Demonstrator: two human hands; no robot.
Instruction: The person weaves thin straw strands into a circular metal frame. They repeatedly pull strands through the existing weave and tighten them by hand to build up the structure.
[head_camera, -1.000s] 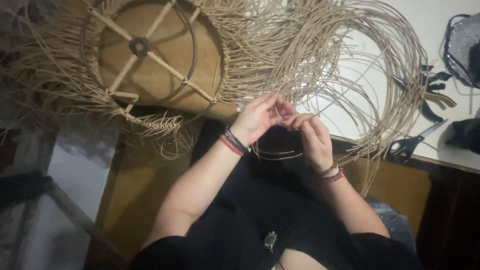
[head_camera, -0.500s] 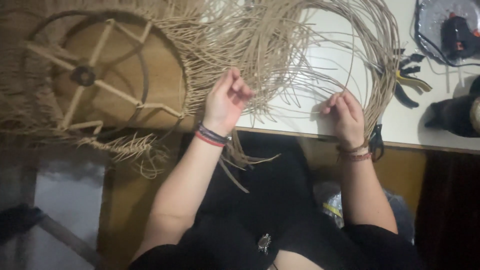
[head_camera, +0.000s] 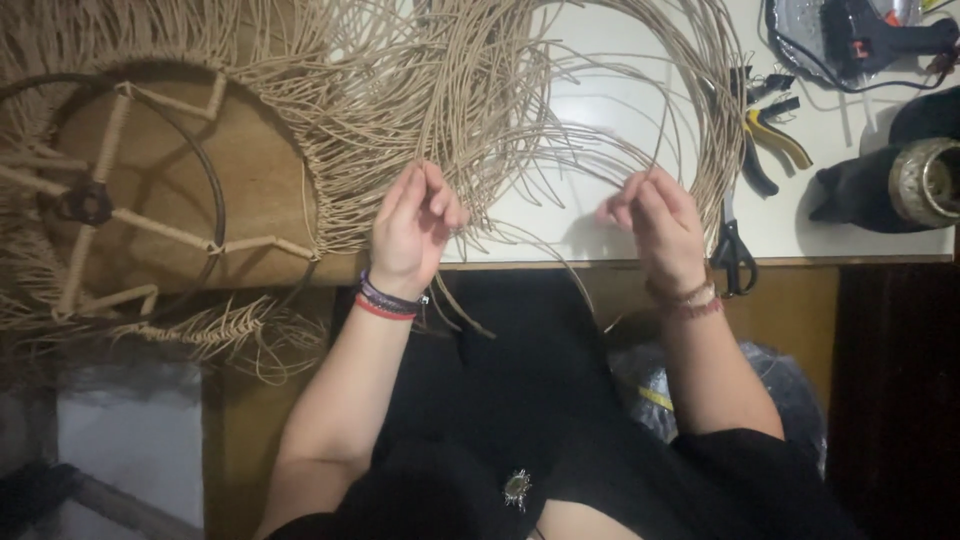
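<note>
My left hand (head_camera: 412, 222) pinches a thin tan rattan strand at the near edge of the white table (head_camera: 600, 110). My right hand (head_camera: 652, 225) pinches the same kind of strand farther right, and a strand runs between the two hands. A big loose bundle of rattan strands (head_camera: 500, 90) curls over the table above both hands. At the left lies a round wire frame (head_camera: 110, 190) wrapped in rattan, with spokes and a fringe of loose ends. Both wrists wear bracelets.
Black scissors (head_camera: 735, 250) lie just right of my right hand. Pliers with yellow and black handles (head_camera: 770, 140) sit beyond them. A black glue gun (head_camera: 870, 35) rests on a tray at the back right, and a dark jar (head_camera: 915, 185) stands at the right edge.
My hands, held together a second ago, have moved apart along the table edge, drawing a strand out between them. The view has shifted so the wire frame sits farther left.
</note>
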